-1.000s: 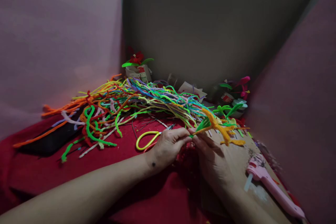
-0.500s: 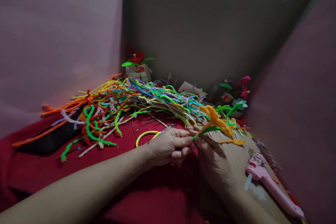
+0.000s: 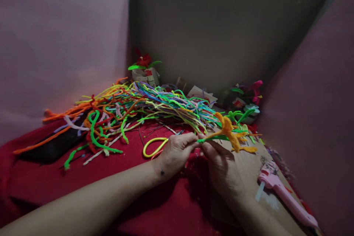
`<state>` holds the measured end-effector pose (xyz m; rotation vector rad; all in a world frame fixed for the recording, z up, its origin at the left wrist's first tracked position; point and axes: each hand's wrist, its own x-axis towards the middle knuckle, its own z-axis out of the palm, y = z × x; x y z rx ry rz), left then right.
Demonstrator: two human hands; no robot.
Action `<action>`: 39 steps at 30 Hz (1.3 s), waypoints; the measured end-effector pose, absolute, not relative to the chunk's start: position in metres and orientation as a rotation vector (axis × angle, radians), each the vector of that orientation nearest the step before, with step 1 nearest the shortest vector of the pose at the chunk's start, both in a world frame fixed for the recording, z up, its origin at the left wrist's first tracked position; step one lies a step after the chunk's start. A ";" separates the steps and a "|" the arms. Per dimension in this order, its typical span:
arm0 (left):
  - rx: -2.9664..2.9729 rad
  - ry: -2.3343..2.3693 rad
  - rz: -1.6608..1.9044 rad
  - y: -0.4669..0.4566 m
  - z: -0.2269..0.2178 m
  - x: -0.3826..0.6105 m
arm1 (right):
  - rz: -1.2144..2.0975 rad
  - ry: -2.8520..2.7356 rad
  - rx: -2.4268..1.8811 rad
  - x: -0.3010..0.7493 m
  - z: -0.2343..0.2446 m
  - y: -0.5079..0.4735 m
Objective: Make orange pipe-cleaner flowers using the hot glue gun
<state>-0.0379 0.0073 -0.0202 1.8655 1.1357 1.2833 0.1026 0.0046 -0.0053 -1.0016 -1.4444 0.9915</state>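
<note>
An orange pipe-cleaner flower (image 3: 229, 131) on a green stem (image 3: 214, 138) is held between both hands over the red cloth (image 3: 116, 177). My left hand (image 3: 177, 153) pinches the stem's near end with closed fingers. My right hand (image 3: 218, 162) grips the same stem just to the right, fingers closed round it. The flower head points right, above a brown cardboard sheet (image 3: 249, 169). Yellow-handled scissors (image 3: 155, 145) lie on the cloth right behind my left hand.
A large tangle of coloured pipe cleaners (image 3: 132, 107) covers the back of the cloth. A pink glue gun (image 3: 284, 193) lies at the right. Small finished flowers stand at the back (image 3: 143, 62) and back right (image 3: 250, 94). Pink walls and a grey board enclose the space.
Both hands have turned the stem between the fingers; the orange flower head has swung up and then tipped down to the right again. The left hand's fingers curled, then returned to a pinch.
</note>
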 end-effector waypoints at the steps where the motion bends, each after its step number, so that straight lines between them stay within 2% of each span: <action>1: 1.853 1.128 1.299 0.008 -0.020 -0.038 | 0.993 -1.447 -0.996 0.102 -0.008 0.006; 6: 1.587 1.037 1.289 0.006 -0.016 -0.034 | 1.066 -1.440 -0.976 0.102 -0.012 0.007; 18: 0.837 0.499 0.793 0.012 -0.020 -0.040 | 1.152 -1.453 -0.941 0.106 -0.017 0.011; 23: 0.974 0.560 0.768 0.012 -0.018 -0.039 | 1.059 -1.402 -0.978 0.104 -0.017 0.008; 27: 1.539 0.983 1.058 0.006 -0.019 -0.034 | 0.978 -1.415 -0.948 0.102 -0.016 0.007; 30: 1.814 1.083 1.235 0.003 -0.020 -0.035 | 0.935 -1.447 -0.999 0.101 -0.007 0.004; 34: 1.656 1.066 1.199 0.007 -0.017 -0.035 | 0.851 -1.579 -1.058 0.100 0.005 0.001; 39: 1.204 0.874 0.944 0.013 -0.012 -0.039 | 0.816 -1.587 -1.020 0.102 -0.005 0.006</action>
